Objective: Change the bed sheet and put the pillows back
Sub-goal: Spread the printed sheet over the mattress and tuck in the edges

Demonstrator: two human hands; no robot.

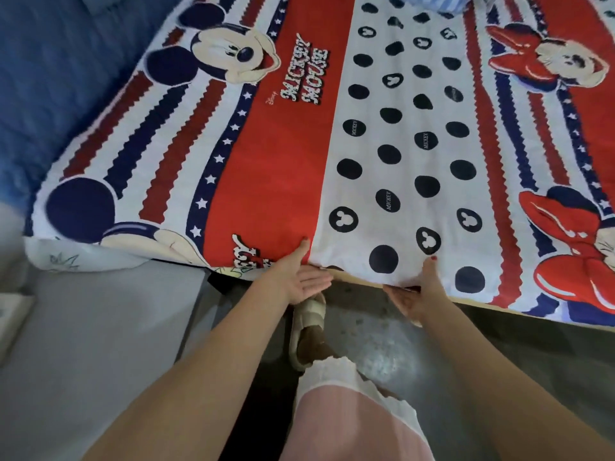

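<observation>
Fingers first: on the left hand [301,277] the thumb lies on top of the bed sheet [332,144] right at the near edge, and the other fingers [316,283] stretch out straight under the hem, so the cloth sits between thumb and fingers. The right hand [416,294] does the same a bit further along, thumb up on the white dotted stripe, palm turned up below the edge. I can't tell how tightly either one is actually pinching. The sheet itself is spread flat over the bed, its near edge hanging just past the bed edge [366,283], and the near left corner [66,261] is rumpled and showing its underside. My guess at what could go wrong: pull harder with 1 hand than the other and the stripes go crooked, or the hem slips free since the hold looks light. That loose corner could also bunch when tucked. Both arms reach straight forward and down, wrists low, with 1 slippered foot [307,331] on the floor between them. No pillows clearly in view.
</observation>
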